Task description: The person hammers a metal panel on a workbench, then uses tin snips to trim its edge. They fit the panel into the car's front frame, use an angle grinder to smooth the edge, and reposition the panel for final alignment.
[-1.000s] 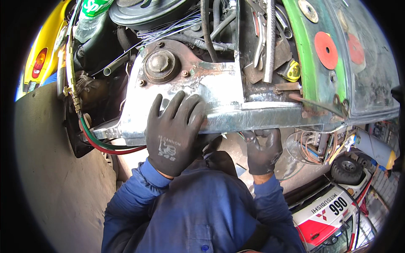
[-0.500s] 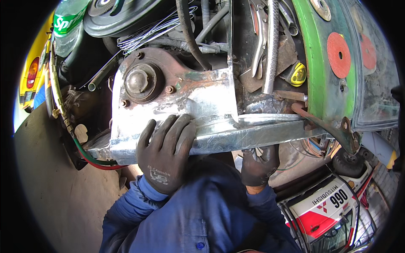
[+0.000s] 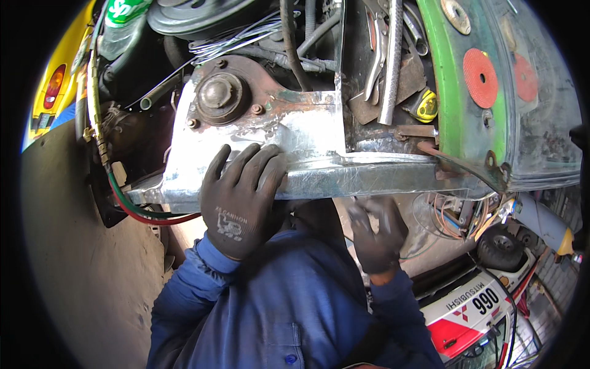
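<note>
My left hand (image 3: 243,200), in a black work glove, lies over the front edge of a bare sheet-metal panel (image 3: 313,129), fingers stretched out on its top face. The panel joins a long metal rail (image 3: 369,179) running to the right. Behind my fingers sits a rusty strut mount (image 3: 219,98) with bolts around it. Below the rail and apart from it is my right hand (image 3: 378,237), gloved too and slightly blurred. Its fingers are curled together, and whatever they hold is too small or hidden to make out.
A green fender (image 3: 452,92) carries a red sanding disc (image 3: 480,78). Loose tools, a metal tube (image 3: 391,67) and a yellow tape measure (image 3: 424,106) lie in the bay. Red and green hoses (image 3: 147,216) hang at left. A gas cylinder (image 3: 541,221) and another vehicle (image 3: 473,307) stand at right.
My right hand has drawn back from the rail's underside, toward me. My left hand stays on the panel. The whole view has shifted, so the bay sits higher in the picture.
</note>
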Demonstrator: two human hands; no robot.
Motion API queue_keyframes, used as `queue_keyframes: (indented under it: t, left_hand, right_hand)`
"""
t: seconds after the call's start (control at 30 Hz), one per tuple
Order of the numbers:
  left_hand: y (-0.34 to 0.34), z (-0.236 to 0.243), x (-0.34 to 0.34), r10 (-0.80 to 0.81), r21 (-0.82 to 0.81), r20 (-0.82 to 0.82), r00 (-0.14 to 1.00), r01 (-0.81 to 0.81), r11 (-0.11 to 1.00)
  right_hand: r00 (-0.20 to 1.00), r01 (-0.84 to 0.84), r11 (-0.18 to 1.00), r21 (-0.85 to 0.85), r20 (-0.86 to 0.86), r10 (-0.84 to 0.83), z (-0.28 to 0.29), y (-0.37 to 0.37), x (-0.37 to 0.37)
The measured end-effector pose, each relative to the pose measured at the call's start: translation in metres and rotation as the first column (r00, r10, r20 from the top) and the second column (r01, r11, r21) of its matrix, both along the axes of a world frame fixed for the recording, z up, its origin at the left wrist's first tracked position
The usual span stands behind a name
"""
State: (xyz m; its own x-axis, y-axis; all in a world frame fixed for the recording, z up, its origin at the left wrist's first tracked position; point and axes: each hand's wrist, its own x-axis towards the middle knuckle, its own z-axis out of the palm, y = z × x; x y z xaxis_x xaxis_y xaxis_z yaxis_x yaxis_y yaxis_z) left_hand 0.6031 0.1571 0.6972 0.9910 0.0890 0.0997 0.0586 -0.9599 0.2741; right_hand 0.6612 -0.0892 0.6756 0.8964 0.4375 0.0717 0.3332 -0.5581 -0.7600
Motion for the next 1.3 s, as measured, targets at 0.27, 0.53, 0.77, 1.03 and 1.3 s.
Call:
queue_keyframes:
  t: [0.27,0.53,0.77,1.03,1.3]
  left_hand:
    - [0.001,0.000,-0.001,0.028,-0.035,0.034,0.999,-0.027,0.999]
    - [0.005,-0.005,-0.004,0.005,-0.025,-0.014,1.000,-0.005,1.000]
    - [0.008,0.005,-0.001,0.001,-0.159,-0.063,0.998,-0.011,0.987]
    - [0.013,0.018,0.011,-0.005,-0.114,-0.134,0.991,-0.010,0.993]
    - [-0.002,0.003,0.005,0.047,-0.066,0.031,0.998,-0.045,0.997]
  right_hand:
    - [0.925,-0.147,0.980,-0.135,0.331,0.185,0.059,0.049,0.100]
    - [0.942,0.096,0.835,-0.541,0.320,0.099,0.017,0.093,0.167]
    - [0.901,0.099,0.860,-0.501,0.412,0.137,0.003,0.091,0.176]
    - [0.879,0.066,0.915,-0.398,0.458,0.136,-0.004,0.087,0.177]
    - [0.904,0.070,0.991,-0.115,0.428,-0.014,-0.002,0.094,0.181]
